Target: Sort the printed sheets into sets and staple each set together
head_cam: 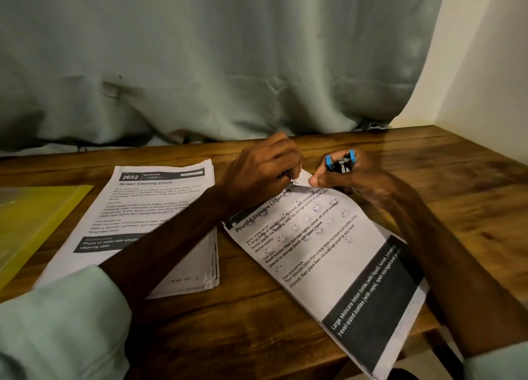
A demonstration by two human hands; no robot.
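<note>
Head view. A lotion set point(328, 251) of printed sheets lies slantwise on the wooden table point(457, 179), its far corner lifted between the two hands. The left hand point(265, 168), fingers curled, pinches that corner, probably to keep the sheets squared for fastening. The right hand point(357, 179) grips a blue stapler point(340, 161), with the fingers wrapped round it and the thumb laid on the paper's edge. The stapler sits at the pinched corner, the usual place for a staple, but whether it has bitten the paper cannot be told. A stack of sheets point(160, 208) headed "Screen Cleaning Check" lies flat to the left, apart from the lotion set and partly under the left forearm; it is probably kept aside as separate work. A yellow folder point(34, 214) lies just beside the stack. A curtain point(228, 65) hangs behind the table. Count: two hands, one stapler, one set in hand, one stack (its sheets too close to count), one folder.
</note>
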